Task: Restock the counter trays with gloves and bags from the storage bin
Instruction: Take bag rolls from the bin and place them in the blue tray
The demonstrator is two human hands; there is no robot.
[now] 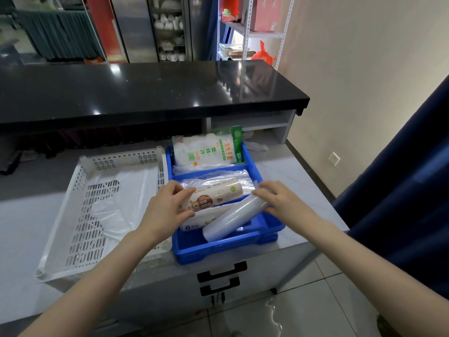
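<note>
Grips on two rolls in the blue tray (226,249).
Left grip (167,207) clamped the labelled bag roll (213,197), hiding its end; right grip (274,197) curled round the clear roll (230,218). Glove pack (206,149) stood in the rear compartment, base hidden. White basket (80,229) sat beside on the grey table (298,181).

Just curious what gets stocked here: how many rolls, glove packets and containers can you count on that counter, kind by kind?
Rolls: 2, the printed roll and the plain roll
Glove packets: 1 showing, the glove packet
Containers: 2, the blue bin and the white tray
Total: 5
</note>
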